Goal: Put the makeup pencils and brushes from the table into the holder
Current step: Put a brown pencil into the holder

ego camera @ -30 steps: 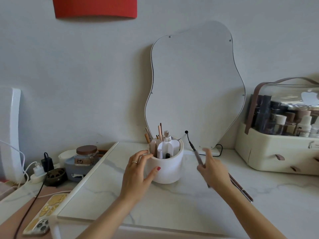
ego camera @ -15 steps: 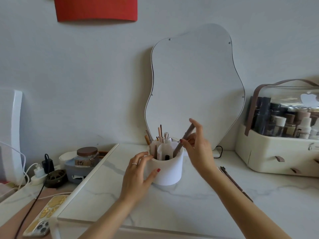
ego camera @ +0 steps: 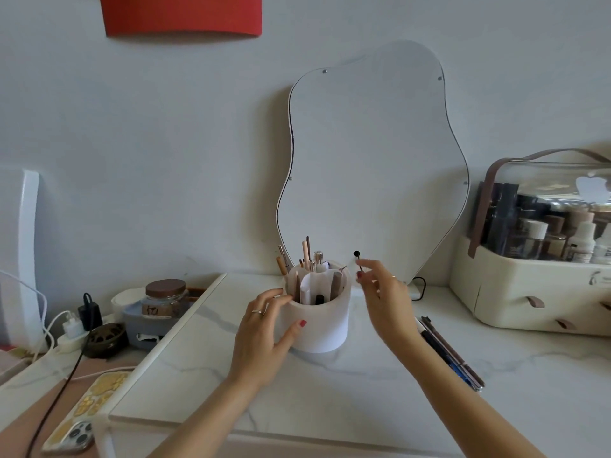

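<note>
The white round holder [ego camera: 322, 328] stands on the marble table [ego camera: 330, 391] in front of the mirror, with several pencils and brushes upright in its compartments. A grey-brown pencil [ego camera: 336, 287] leans in its right compartment. My left hand [ego camera: 264, 338] grips the holder's left side. My right hand [ego camera: 385, 300] hovers just right of the rim, fingers apart and holding nothing. Several dark pencils and brushes [ego camera: 446, 352] lie on the table, partly hidden behind my right forearm.
A wavy mirror [ego camera: 373, 160] leans on the wall behind the holder; a thin black-tipped stalk [ego camera: 356, 254] rises beside my right fingers. A cream cosmetics case [ego camera: 535, 292] stands at the right. A jar [ego camera: 165, 297], chargers and a phone [ego camera: 84, 414] sit at the left.
My right hand carried a grey-brown pencil from the table up to the holder, dropped it in, let go, and has drawn back slightly right. My left hand stayed on the holder.
</note>
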